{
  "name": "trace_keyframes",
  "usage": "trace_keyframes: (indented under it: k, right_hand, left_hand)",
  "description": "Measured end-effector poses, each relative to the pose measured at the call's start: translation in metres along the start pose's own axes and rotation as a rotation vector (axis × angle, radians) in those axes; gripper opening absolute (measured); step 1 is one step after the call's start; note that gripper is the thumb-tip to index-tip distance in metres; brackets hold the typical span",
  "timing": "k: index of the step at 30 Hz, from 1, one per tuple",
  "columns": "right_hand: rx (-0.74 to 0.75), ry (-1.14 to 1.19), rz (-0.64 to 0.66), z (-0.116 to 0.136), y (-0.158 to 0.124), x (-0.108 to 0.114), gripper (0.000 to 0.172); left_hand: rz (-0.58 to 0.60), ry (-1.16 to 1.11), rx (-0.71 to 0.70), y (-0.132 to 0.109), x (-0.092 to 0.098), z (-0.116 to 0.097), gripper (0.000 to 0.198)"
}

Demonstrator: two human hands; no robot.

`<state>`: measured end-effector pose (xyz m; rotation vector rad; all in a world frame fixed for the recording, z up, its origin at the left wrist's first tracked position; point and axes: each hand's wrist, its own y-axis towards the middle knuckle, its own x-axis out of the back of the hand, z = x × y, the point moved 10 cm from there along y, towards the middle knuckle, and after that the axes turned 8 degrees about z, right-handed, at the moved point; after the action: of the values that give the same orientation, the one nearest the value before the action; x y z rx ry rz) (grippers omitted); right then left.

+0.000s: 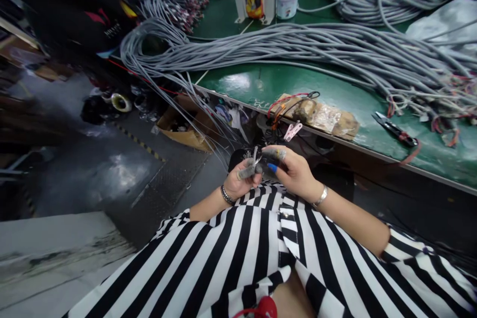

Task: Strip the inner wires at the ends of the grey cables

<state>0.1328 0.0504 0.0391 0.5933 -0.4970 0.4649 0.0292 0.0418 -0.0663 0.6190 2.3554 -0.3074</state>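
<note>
In front of my striped shirt, my left hand (243, 180) is closed, pinching the end of a grey cable (255, 152) between thumb and covered fingertips. Thin pale strands show at that end, too small to make out clearly. My right hand (296, 173) is close by on the right, its fingers bent towards the cable end. Its thumb wears a blue fingertip cover (273, 167), and grey wrapping covers the index finger. A gap shows between that thumb and index finger, with nothing visible held there.
A long bundle of grey cables (238, 49) lies across the green table (231, 79). At the table's edge are a taped wooden block (331, 120) and a pink clip (292, 131). Cutting pliers (395, 130) lie to the right. A cardboard box (186, 131) stands below.
</note>
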Motion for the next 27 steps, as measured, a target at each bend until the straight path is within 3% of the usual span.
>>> trace_keyframes:
  k: [4, 10, 13, 17, 21, 24, 27]
  right_hand:
    - [-0.057, -0.152, 0.077, -0.013, -0.001, -0.01, 0.049]
    - [-0.205, -0.499, 0.286, -0.058, -0.011, -0.025, 0.032]
    - [-0.398, -0.557, 0.237, -0.093, -0.023, -0.01, 0.021]
    - [-0.557, -0.174, -0.021, -0.118, -0.044, 0.021, 0.015]
    - [-0.585, 0.076, -0.226, -0.106, -0.059, 0.047, 0.03]
    - [-0.465, 0.013, -0.227, -0.071, -0.053, 0.055, 0.025]
    - [-0.341, -0.105, -0.146, -0.04, -0.043, 0.049, 0.02]
  left_hand:
    - [0.008, 0.073, 0.028, -0.002, 0.005, 0.005, 0.031]
    - [-0.049, 0.24, 0.032, -0.005, 0.008, 0.002, 0.037]
    - [-0.045, 0.388, 0.051, -0.006, 0.002, -0.004, 0.037]
    - [-0.114, 0.854, -0.065, -0.008, -0.005, -0.034, 0.021]
    - [-0.212, 1.328, -0.207, -0.011, -0.017, -0.058, 0.012]
    - [-0.213, 1.5, -0.235, -0.009, -0.025, -0.059, 0.009]
    - [-0.186, 1.616, -0.279, -0.009, -0.034, -0.058, 0.009]
